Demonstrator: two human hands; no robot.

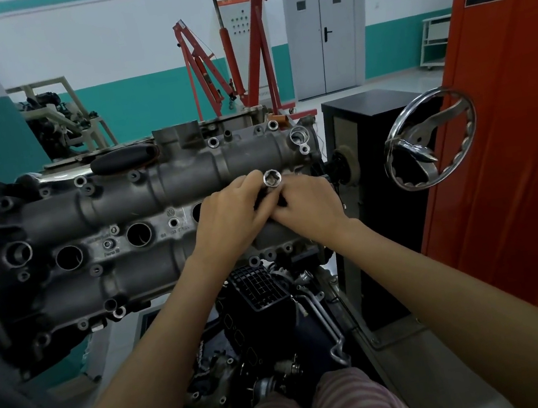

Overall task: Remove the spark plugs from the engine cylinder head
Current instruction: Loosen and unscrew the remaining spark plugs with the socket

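Observation:
A grey engine cylinder head (115,204) lies across the view on a stand, with a row of round spark plug wells (138,234) along its middle. Over its right end, my left hand (230,209) and my right hand (305,204) meet around a chrome spark plug socket (272,179). The socket's open end points up toward me. Fingers of both hands curl round the tool's lower part, which they hide. A black-handled tool (123,158) rests on the far edge of the head. No spark plug is visible.
A chrome handwheel (431,139) of the stand sits to the right, beside a black cabinet (363,121) and an orange cabinet (507,135). Red engine cranes (239,52) stand behind. Black engine parts (261,308) lie below the head, near my knees.

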